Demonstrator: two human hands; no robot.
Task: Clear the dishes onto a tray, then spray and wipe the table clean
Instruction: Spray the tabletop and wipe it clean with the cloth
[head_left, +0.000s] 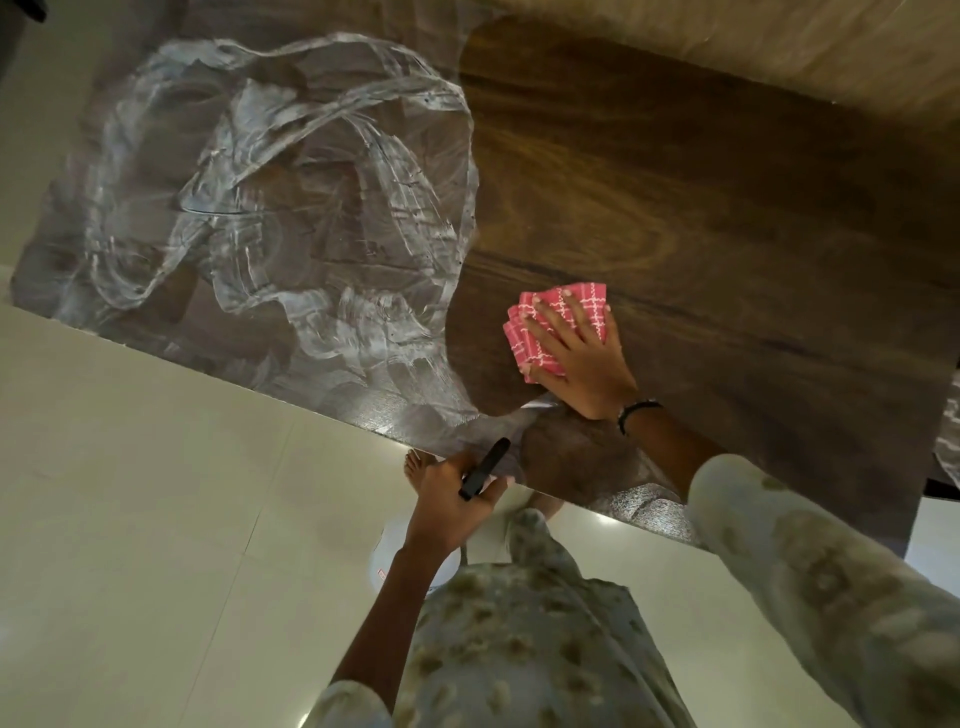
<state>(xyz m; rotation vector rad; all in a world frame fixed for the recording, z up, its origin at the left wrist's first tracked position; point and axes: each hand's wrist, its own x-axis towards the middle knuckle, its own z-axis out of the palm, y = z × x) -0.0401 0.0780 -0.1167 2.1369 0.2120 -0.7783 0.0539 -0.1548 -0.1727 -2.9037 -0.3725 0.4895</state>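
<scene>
While the right hand (576, 358) lies flat on a folded pink checked cloth (558, 325), its fingers are spread and straight, pressing the cloth down onto the dark wooden table (701, 223). The cloth shows beyond the fingertips and to either side of them; the heel of the palm sits on bare wood nearer the table's front edge. A dark band (636, 413) circles that wrist, and a pale patterned sleeve (810, 561) covers the forearm behind it.

Off past the thumb side of the right hand, well apart from the cloth, a broad patch of white foamy smears (275, 208) covers the tabletop in looping, swirled streaks. The wood just ahead of the fingertips and out past the little finger looks dark and free of streaks. A thin strip of smear also runs along the front edge, just behind the heel of the palm.

The left hand (452, 499) hangs below the table edge, its fingers curled around the black trigger head (485, 467) of a spray bottle, the nozzle end pointing up past the knuckles toward the table edge. The white bottle body (400, 561) shows under the wrist, partly hidden by the arm.

Just beyond the left knuckles, bare toes (415, 462) rest on the pale tiled floor (156, 493).
</scene>
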